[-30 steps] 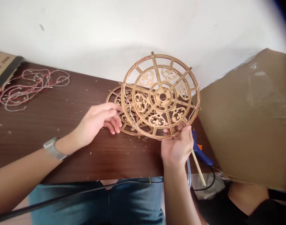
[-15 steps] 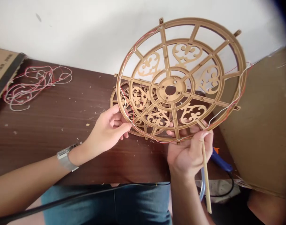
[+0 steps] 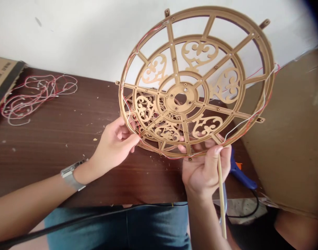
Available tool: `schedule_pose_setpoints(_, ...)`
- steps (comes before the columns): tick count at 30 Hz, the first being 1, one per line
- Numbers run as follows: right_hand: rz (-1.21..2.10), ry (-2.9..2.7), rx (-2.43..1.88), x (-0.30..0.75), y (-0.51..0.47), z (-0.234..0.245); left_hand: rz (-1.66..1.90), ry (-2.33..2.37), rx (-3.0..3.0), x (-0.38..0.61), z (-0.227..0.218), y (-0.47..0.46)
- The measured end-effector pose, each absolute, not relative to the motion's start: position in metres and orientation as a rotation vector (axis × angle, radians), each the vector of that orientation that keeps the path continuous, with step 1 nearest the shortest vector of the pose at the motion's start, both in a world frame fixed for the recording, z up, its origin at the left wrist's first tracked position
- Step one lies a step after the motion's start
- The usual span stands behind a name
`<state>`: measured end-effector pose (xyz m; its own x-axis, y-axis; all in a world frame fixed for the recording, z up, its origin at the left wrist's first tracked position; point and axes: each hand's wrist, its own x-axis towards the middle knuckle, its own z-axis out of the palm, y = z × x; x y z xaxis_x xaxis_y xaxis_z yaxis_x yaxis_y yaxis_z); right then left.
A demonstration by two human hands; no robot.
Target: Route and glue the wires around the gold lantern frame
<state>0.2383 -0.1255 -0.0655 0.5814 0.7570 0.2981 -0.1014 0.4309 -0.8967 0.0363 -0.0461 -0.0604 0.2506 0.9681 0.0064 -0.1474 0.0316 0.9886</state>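
Note:
A round gold openwork frame [image 3: 189,93] with scroll ornaments is tilted up above the table. Red and white wires [image 3: 239,122] run along its rim. My left hand [image 3: 117,144] pinches the lower left rim, thumb in front, where the wires pass. At the bottom, my right hand [image 3: 204,170] grips the rim from below, its fingers partly seen through the openings. Under that thumb is also a thin pale stick [image 3: 221,198], pointing down. A second gold frame [image 3: 145,146] lies on the table behind, mostly covered by the raised one.
On the dark brown table [image 3: 57,139], a tangle of red and white wires [image 3: 36,95] lies at the left. A blue-handled tool [image 3: 242,175] with an orange part rests at the right. Cardboard boxes [image 3: 286,139] flank both sides. A black cable [image 3: 78,220] crosses the front.
The raised frame has shifted left and slightly up, and appears a little larger. Both hands have moved slightly left with it, keeping their hold. The stick now hangs more steeply.

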Motion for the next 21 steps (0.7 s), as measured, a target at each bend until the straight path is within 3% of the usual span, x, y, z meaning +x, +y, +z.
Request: schedule_pose_setpoints(21,0.810,-1.026,-1.081,0.242,-0.121,-0.081,1.184,0.921,1.177,0.016,-0.059,-0.030)
